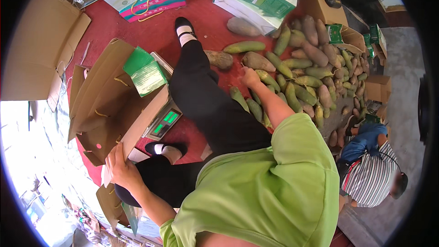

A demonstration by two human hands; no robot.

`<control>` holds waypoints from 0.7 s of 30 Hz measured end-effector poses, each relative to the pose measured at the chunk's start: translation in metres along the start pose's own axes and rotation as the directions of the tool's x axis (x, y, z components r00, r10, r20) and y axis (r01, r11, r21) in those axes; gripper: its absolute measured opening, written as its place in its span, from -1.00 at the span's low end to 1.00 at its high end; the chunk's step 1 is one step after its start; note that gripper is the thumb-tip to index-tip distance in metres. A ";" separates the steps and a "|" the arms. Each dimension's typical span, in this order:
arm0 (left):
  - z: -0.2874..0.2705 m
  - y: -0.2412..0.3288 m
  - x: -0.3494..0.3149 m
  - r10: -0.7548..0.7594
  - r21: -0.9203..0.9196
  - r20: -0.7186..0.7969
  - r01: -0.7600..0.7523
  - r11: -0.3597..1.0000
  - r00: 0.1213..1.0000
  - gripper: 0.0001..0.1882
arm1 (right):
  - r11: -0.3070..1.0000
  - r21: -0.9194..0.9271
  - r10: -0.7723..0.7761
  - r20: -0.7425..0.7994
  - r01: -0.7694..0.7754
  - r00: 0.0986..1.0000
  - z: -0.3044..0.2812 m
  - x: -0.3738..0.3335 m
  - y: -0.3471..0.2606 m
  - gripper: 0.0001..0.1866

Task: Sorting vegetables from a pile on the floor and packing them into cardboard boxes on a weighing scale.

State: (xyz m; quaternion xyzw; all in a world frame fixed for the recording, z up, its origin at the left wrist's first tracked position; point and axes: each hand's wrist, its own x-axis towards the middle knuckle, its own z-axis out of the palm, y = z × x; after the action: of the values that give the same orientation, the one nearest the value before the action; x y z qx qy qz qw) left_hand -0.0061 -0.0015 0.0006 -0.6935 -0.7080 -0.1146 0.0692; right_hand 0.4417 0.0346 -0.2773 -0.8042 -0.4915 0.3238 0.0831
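"What's at the left?"
"An open box [105, 87], the left hand [122, 168] at its flap [142, 122]. The fingers are bent over the flap's edge, nearly closed on it."
"And next?"
"Green packs [146, 75] at the box's upper edge, then a scale [165, 122] with a lit display, just beside the flap."
"The right hand [250, 78]?"
"At the tip of a brownish radish [259, 61] on the red floor [206, 0], fingers curled; I can't tell whether they grip it. The pile [311, 81] spreads rightward."
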 end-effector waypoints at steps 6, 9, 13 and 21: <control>0.002 0.002 0.001 0.061 -0.004 0.012 -0.061 0.998 0.998 -0.62 | 0.969 -0.243 -0.040 -0.039 0.030 0.998 0.003 0.037 -0.058 -0.27; 0.001 0.005 0.001 0.077 0.026 0.011 -0.077 0.997 0.997 -0.63 | 0.933 -0.353 -0.077 -0.003 0.071 0.997 0.004 0.062 -0.084 -0.18; 0.003 0.006 0.000 0.091 0.054 -0.001 -0.091 0.994 0.996 -0.61 | 0.877 -0.465 -0.115 0.033 0.117 0.993 0.022 0.085 -0.094 -0.28; 0.003 0.005 0.000 0.069 0.078 0.003 -0.069 0.995 0.998 -0.64 | 0.787 -0.613 -0.029 0.075 0.069 0.997 0.058 0.100 -0.089 -0.69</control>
State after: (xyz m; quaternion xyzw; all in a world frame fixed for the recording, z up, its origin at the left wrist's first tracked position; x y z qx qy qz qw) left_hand -0.0010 -0.0004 -0.0014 -0.7142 -0.6876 -0.0841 0.1002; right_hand 0.3718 0.1534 -0.3256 -0.7641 -0.5931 0.1688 -0.1895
